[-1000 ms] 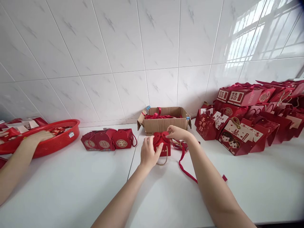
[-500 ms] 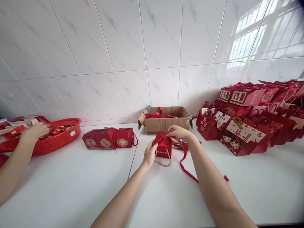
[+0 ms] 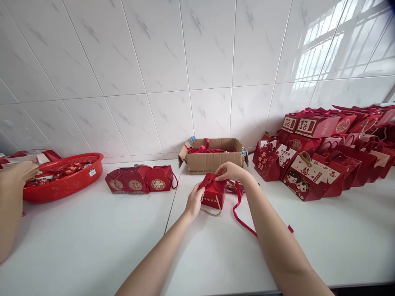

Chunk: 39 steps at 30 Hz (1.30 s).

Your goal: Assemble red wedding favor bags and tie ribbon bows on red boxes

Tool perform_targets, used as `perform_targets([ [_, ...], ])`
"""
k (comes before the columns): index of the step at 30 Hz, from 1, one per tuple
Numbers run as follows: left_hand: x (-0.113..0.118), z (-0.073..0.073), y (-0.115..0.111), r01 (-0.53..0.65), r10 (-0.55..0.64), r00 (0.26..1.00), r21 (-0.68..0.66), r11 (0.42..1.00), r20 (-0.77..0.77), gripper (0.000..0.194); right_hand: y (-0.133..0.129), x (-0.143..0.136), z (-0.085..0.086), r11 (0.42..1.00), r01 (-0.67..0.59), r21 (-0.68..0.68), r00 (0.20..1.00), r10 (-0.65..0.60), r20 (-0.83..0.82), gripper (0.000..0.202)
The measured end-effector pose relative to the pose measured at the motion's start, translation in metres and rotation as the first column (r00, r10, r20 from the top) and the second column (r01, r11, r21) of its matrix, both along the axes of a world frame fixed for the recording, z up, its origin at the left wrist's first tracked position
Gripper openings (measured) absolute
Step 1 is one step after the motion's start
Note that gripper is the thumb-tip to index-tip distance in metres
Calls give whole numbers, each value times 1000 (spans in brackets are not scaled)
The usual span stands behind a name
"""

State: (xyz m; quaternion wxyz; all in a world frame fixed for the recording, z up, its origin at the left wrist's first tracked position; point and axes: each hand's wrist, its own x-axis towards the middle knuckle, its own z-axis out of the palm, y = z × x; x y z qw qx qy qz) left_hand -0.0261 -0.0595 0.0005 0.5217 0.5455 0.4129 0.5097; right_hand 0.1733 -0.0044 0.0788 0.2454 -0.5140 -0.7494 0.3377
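Observation:
A small red gift box [image 3: 212, 197] with a twisted rope handle stands on the white table in front of me. My left hand [image 3: 195, 200] grips its left side, fingers curled around the wall. Over the top, my right hand [image 3: 230, 172] pinches a flap at the right of the lid; its fingertips are partly hidden. The top flaps lean together with a round hole showing. A dark red ribbon [image 3: 243, 222] trails over the table below my right forearm, coming from a small bundle of ribbon behind the box.
Behind stands a cardboard box [image 3: 212, 162] holding red ribbons. Three red boxes [image 3: 160, 181] stand in a row to the left. Farther left, a co-worker's arm [image 3: 10, 197] reaches beside a red plastic basket [image 3: 61, 189] of wrapped sweets. Several finished-looking gift boxes [image 3: 308, 176] are stacked at right.
My right hand has pushed the top flap inward and down slightly, and the lid looks more closed over. The co-worker's hand has moved left, away from the basket's middle.

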Motion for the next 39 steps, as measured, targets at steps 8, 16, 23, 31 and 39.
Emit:
perform_targets([
  [8, 0, -2, 1, -15, 15, 1000, 28, 999, -2, 40, 4, 6, -2, 994, -104, 20, 995, 104, -6, 24],
  [16, -3, -1, 5, -18, 18, 1000, 131, 991, 6, 31, 2, 17, -5, 956, -292, -32, 945, 283, -164, 35],
  [23, -5, -5, 7, -46, 48, 998, 54, 997, -33, 30, 2, 19, -8, 924, -374, -76, 892, 336, -303, 34],
  [31, -4, -3, 3, -11, 11, 999, 7, 1000, -51, 33, 3, 20, -6, 938, -336, -82, 901, 295, -319, 30],
  [39, -2, 0, 0, -22, 24, 993, 25, 999, -111, 35, 0, 15, -1, 971, -221, -94, 904, 168, -392, 26],
])
